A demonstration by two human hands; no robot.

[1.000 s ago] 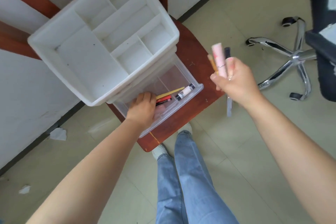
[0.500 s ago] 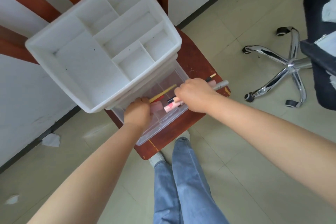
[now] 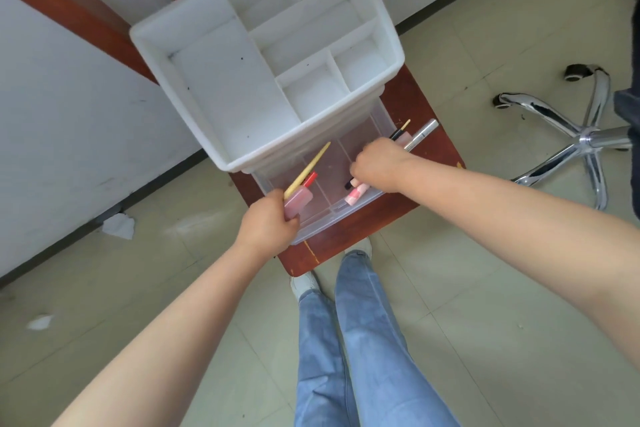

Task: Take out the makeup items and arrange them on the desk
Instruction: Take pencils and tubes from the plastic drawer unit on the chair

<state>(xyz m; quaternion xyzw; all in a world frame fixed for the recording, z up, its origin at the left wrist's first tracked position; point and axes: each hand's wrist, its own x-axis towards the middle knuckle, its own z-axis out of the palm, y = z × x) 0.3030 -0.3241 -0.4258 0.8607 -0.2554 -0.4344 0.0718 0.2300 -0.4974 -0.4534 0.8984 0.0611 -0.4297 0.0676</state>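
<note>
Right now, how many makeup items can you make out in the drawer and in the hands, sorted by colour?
Pink: 2, a case at the left hand, a tube under the right hand
Yellow: 1, long stick
Red: 1, pencil
Silver: 1, pen
Black with yellow tip: 1, brush
Total: 6; others may be hidden.

Drawer point(image 3: 322, 215) under organizer point(image 3: 266, 56), on desk point(image 3: 426, 149) (perhaps a stool).

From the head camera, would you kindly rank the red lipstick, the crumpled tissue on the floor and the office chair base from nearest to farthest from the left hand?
1. Red lipstick: in the clear drawer, just above the left hand.
2. Crumpled tissue: on the floor by the wall, off to its left.
3. Office chair base: far right, beyond the desk.
</note>
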